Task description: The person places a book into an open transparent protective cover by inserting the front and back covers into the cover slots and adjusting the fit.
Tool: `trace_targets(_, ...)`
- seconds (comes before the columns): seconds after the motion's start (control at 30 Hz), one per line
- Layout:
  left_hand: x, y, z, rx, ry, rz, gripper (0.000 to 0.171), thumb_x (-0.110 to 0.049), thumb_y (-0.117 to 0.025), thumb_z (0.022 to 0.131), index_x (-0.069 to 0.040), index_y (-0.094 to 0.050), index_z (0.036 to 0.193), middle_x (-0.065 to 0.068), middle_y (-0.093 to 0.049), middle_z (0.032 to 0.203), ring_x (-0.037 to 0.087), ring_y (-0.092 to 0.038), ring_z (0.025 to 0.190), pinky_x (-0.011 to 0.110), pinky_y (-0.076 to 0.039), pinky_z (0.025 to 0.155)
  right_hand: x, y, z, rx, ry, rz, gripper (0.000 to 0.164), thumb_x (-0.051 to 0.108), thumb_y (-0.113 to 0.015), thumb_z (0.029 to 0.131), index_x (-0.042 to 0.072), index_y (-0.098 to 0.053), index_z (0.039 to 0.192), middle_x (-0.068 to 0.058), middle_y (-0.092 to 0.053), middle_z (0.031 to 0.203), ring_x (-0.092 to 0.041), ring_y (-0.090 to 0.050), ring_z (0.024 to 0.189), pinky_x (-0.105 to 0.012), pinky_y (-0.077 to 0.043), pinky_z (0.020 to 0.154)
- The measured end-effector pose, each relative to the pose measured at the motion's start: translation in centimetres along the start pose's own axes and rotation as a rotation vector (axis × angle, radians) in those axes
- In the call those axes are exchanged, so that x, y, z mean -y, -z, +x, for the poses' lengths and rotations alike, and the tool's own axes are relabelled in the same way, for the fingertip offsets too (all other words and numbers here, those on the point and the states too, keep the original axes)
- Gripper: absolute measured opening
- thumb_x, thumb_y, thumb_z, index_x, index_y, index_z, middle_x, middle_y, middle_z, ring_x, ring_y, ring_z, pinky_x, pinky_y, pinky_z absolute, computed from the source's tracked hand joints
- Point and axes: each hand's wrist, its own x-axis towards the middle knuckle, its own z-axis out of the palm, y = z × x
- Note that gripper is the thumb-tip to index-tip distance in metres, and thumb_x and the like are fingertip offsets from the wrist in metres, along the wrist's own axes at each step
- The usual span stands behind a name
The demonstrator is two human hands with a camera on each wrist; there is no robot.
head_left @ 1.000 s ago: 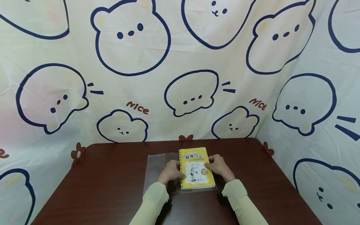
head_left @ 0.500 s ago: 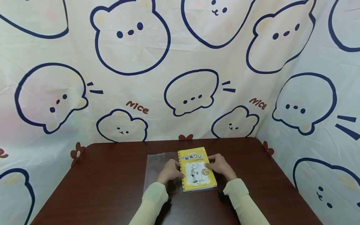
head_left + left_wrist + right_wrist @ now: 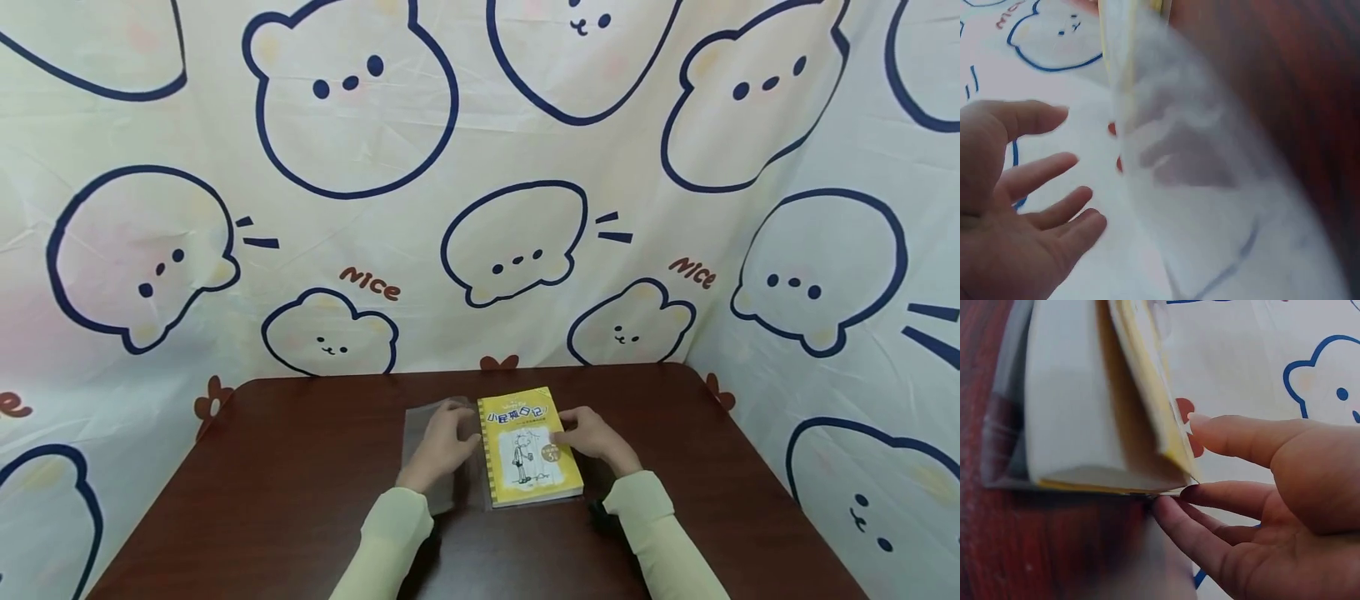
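Note:
A yellow paperback book (image 3: 531,458) with a cartoon figure on its front lies on a clear plastic book cover (image 3: 442,492). The plastic sticks out to the left of the book. My left hand (image 3: 444,446) is over that plastic flap. In the left wrist view its fingers (image 3: 1054,169) are spread and loosely bent, with nothing between them, beside the blurred, raised plastic sheet (image 3: 1191,156). My right hand (image 3: 598,437) holds the book's right edge, thumb over the front cover, fingers at the side. In the right wrist view, the front cover (image 3: 1147,381) stands slightly apart from the pages (image 3: 1066,394).
The dark brown wooden table (image 3: 300,483) extends around the book on all sides. A pale curtain (image 3: 517,150) printed with bear outlines hangs behind it and along the right side.
My left hand has let go of the book's left edge and moved up and left onto the plastic flap, whose left edge has shifted right. The right hand stays at the book.

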Motion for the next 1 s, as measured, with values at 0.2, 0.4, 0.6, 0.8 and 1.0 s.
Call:
trace_targets(0.2,1.9,2.4,-0.9,0.166,0.032,0.139,0.067,-0.023,-0.064,0.093,0.000,-0.033,0.148,0.022,-0.016,0.159,0.041,-0.007,0.147,0.060,-0.018,0.114,0.7,0.9,-0.4,-0.010,0.049,-0.041,0.047,0.016,-0.069,0.088,-0.003,-0.057,0.129,-0.007,-0.069,0.092,-0.016,-0.065,0.071,-0.031,-0.054,0.073)
trace_targets(0.4,3.2,3.0,-1.7,0.271,0.120,0.091,0.073,-0.024,-0.062,0.094,-0.004,-0.024,0.152,0.020,-0.008,0.160,0.041,-0.001,0.148,0.064,-0.017,0.112,1.4,1.6,-0.4,-0.043,0.080,-0.079,0.046,0.019,-0.067,0.090,-0.001,-0.057,0.131,-0.007,-0.068,0.095,-0.015,-0.065,0.072,-0.032,-0.053,0.076)
trace_targets(0.6,3.8,2.9,-2.0,0.294,0.147,0.093,0.071,-0.029,-0.059,0.095,-0.004,-0.024,0.152,0.020,-0.013,0.160,0.041,-0.006,0.147,0.062,-0.018,0.113,1.7,1.6,-0.3,-0.039,0.124,-0.031,0.046,0.022,-0.064,0.093,0.004,-0.056,0.134,-0.005,-0.069,0.095,-0.016,-0.065,0.071,-0.030,-0.053,0.071)
trace_targets(0.8,4.1,3.1,-2.3,0.300,0.177,0.105,0.070,-0.029,-0.058,0.096,-0.002,-0.025,0.151,0.021,-0.015,0.159,0.044,-0.008,0.146,0.063,-0.018,0.112,2.1,1.5,-0.5,-0.006,0.168,0.050,0.047,0.023,-0.061,0.095,0.008,-0.052,0.138,-0.008,-0.070,0.102,-0.018,-0.068,0.076,-0.037,-0.056,0.075)
trace_targets(1.0,4.2,2.8,-2.6,0.319,0.189,0.117,0.068,-0.029,-0.057,0.097,0.002,-0.027,0.150,0.023,-0.017,0.158,0.045,-0.009,0.145,0.063,-0.018,0.112,2.2,1.7,-1.0,0.030,0.181,0.177,0.047,0.021,-0.057,0.097,0.008,-0.048,0.141,-0.012,-0.065,0.119,-0.021,-0.070,0.092,-0.038,-0.057,0.081)
